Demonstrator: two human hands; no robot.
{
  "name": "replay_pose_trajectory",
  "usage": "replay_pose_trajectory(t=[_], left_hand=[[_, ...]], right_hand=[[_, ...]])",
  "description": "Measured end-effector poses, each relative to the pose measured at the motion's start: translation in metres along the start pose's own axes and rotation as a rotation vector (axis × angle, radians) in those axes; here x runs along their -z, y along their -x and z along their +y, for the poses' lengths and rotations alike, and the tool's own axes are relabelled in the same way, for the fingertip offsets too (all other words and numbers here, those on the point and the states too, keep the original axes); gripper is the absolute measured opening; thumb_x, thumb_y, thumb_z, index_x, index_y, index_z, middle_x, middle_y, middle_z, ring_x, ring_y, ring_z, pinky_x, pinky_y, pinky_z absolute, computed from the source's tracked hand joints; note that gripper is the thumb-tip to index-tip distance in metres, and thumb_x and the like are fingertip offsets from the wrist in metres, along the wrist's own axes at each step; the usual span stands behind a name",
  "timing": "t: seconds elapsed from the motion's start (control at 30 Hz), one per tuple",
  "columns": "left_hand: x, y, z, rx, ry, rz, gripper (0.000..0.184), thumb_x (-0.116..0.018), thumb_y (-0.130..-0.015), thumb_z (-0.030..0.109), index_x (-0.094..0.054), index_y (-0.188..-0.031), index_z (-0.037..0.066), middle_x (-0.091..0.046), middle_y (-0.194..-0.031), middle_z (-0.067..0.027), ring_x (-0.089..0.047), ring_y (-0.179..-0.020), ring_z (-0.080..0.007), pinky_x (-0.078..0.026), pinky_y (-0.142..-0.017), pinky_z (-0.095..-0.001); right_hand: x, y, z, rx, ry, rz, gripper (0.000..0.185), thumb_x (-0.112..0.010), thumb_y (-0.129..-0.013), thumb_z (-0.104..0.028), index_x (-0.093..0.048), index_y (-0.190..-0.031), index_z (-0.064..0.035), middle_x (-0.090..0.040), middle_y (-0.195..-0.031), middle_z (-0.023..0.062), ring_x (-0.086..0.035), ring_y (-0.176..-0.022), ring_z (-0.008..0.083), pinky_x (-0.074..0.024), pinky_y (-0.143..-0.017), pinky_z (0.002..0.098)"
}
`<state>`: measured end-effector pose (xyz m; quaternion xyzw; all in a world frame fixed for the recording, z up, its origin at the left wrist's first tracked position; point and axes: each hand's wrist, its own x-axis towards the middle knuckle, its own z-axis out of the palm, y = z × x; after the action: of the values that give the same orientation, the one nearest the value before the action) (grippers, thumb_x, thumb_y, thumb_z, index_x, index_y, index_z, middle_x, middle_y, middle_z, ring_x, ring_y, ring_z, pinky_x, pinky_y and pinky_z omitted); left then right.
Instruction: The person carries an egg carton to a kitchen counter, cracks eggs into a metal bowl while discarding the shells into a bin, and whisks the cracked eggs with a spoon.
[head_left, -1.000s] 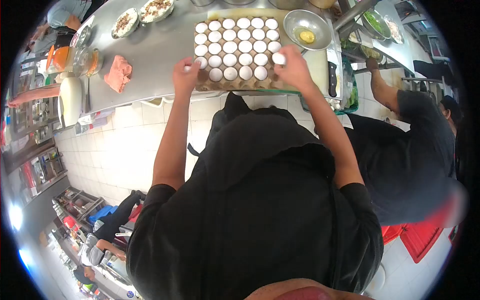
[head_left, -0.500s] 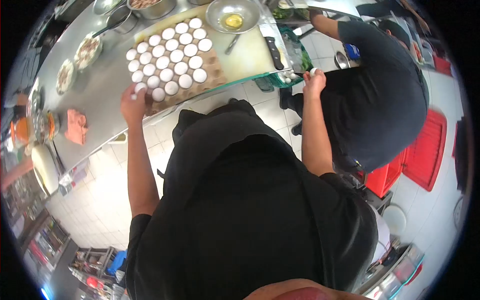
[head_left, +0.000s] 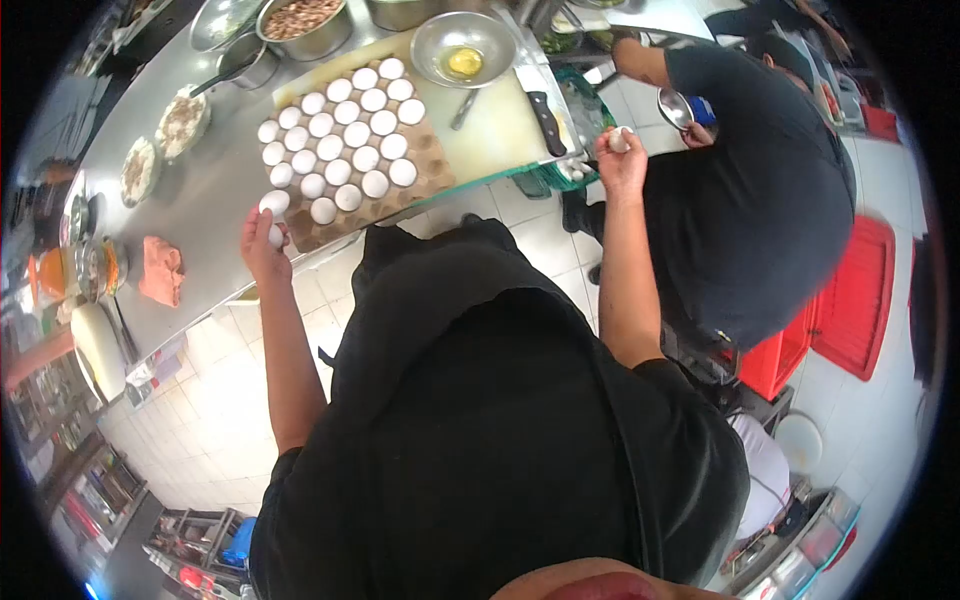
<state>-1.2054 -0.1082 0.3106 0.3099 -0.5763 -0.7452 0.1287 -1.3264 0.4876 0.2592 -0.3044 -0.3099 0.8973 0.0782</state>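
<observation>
Currently, head view: two eggs [head_left: 274,203] are grasped by the left hand [head_left: 264,248] beside the tray [head_left: 429,165] on the table [head_left: 215,232]; one apparent egg [head_left: 620,141] is clasped in the right hand [head_left: 622,168]. Shells are judged light, stiff, fragile; best cradled gently around the middle.

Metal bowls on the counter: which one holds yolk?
The wide metal bowl beside the egg tray, at its far right; only it shows yellow yolk.

Black apron [head_left: 480,400], short sleeves [head_left: 692,415], bare hands [head_left: 622,168]
</observation>
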Motion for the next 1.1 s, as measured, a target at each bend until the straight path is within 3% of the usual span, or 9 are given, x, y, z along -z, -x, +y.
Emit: replay_pose_trajectory(t=[0.23, 0.3, 0.47, 0.57, 0.6, 0.93, 1.03, 1.07, 1.1], left_hand=[[-0.015, 0.019, 0.008, -0.011, 0.085, 0.012, 0.03, -0.066, -0.091, 0.013, -0.059, -0.119, 0.004, -0.066, -0.092, -0.0054, -0.058, -0.061, -0.0108, -0.043, -0.047, -0.0227], [-0.02, 0.023, 0.011, -0.024, 0.093, 0.004, 0.029, -0.065, -0.091, 0.012, -0.059, -0.118, 0.003, -0.065, -0.094, -0.0059, -0.057, -0.061, -0.0107, -0.042, -0.047, -0.0227], [-0.025, 0.033, 0.014, -0.059, 0.115, -0.029, 0.029, -0.064, -0.092, 0.01, -0.058, -0.119, 0.002, -0.065, -0.095, -0.0063, -0.057, -0.06, -0.0115, -0.04, -0.048, -0.0235], [-0.021, 0.043, 0.012, -0.043, 0.123, -0.032, 0.029, -0.065, -0.092, 0.01, -0.059, -0.119, 0.003, -0.065, -0.096, -0.0063, -0.057, -0.061, -0.0117, -0.041, -0.048, -0.0238], [-0.02, 0.045, 0.01, -0.041, 0.131, -0.035, 0.029, -0.065, -0.091, 0.01, -0.059, -0.119, 0.003, -0.065, -0.096, -0.0064, -0.057, -0.061, -0.0118, -0.041, -0.048, -0.0239], [-0.01, 0.047, 0.014, -0.047, 0.072, -0.057, 0.03, -0.064, -0.092, 0.01, -0.059, -0.121, 0.003, -0.067, -0.099, -0.0074, -0.057, -0.063, -0.0116, -0.04, -0.047, -0.0234], [-0.029, 0.042, 0.02, -0.031, 0.046, -0.077, 0.031, -0.064, -0.092, 0.009, -0.059, -0.122, 0.003, -0.067, -0.098, -0.0068, -0.058, -0.063, -0.0112, -0.041, -0.047, -0.0236], [-0.038, 0.042, 0.022, -0.027, 0.039, -0.076, 0.031, -0.064, -0.092, 0.009, -0.059, -0.122, 0.003, -0.067, -0.097, -0.0066, -0.058, -0.063, -0.011, -0.041, -0.048, -0.0238], [-0.047, 0.042, 0.026, 0.002, 0.044, -0.116, 0.031, -0.064, -0.092, 0.009, -0.059, -0.122, 0.003, -0.067, -0.096, -0.0064, -0.058, -0.063, -0.0109, -0.041, -0.048, -0.0238]], right_hand=[[-0.163, 0.012, 0.02, 0.383, 0.801, -0.364, 0.037, -0.066, -0.091, -0.026, -0.058, -0.116, -0.0002, -0.064, -0.096, 0.0071, -0.059, -0.083, 0.0132, -0.0496, -0.066, 0.0287], [-0.2, 0.006, 0.041, 0.705, 1.193, -0.365, 0.046, -0.064, -0.091, -0.04, -0.059, -0.116, -0.002, -0.069, -0.094, 0.0153, -0.066, -0.089, 0.0267, -0.0511, -0.079, 0.0375], [-0.237, -0.011, 0.066, 0.678, 1.668, -0.336, 0.051, -0.063, -0.089, -0.047, -0.06, -0.116, -0.004, -0.069, -0.105, 0.0221, -0.066, -0.1, 0.0385, -0.0491, -0.088, 0.0424], [-0.228, -0.041, 0.063, 0.583, 1.328, -0.373, 0.048, -0.064, -0.088, -0.043, -0.061, -0.116, -0.0043, -0.069, -0.104, 0.0219, -0.066, -0.1, 0.0382, -0.0493, -0.089, 0.0424], [-0.232, -0.037, 0.057, 0.705, 1.141, -0.4, 0.04, -0.071, -0.09, -0.034, -0.062, -0.11, -0.0005, -0.066, -0.075, 0.0054, -0.06, -0.071, 0.012, -0.0475, -0.066, 0.0286], [-0.121, -0.113, -0.011, 0.777, 1.961, -0.098, 0.065, -0.076, -0.073, -0.032, -0.058, -0.129, -0.0036, -0.059, -0.127, 0.0252, -0.055, -0.122, 0.0346, -0.0455, -0.101, 0.0423], [-0.146, -0.056, -0.032, 0.899, 1.874, -0.036, 0.066, -0.077, -0.074, -0.031, -0.057, -0.13, -0.0034, -0.055, -0.132, 0.0242, -0.051, -0.126, 0.0356, -0.0443, -0.102, 0.0445], [-0.133, -0.081, -0.03, 1.316, 1.727, -0.128, 0.059, -0.076, -0.077, -0.025, -0.057, -0.129, -0.0042, -0.062, -0.123, 0.0175, -0.061, -0.113, 0.0295, -0.0492, -0.095, 0.0406], [-0.144, -0.058, -0.026, 1.129, 1.524, -0.223, 0.057, -0.076, -0.079, -0.024, -0.057, -0.129, -0.0045, -0.064, -0.12, 0.0151, -0.062, -0.107, 0.0258, -0.0502, -0.091, 0.038]])
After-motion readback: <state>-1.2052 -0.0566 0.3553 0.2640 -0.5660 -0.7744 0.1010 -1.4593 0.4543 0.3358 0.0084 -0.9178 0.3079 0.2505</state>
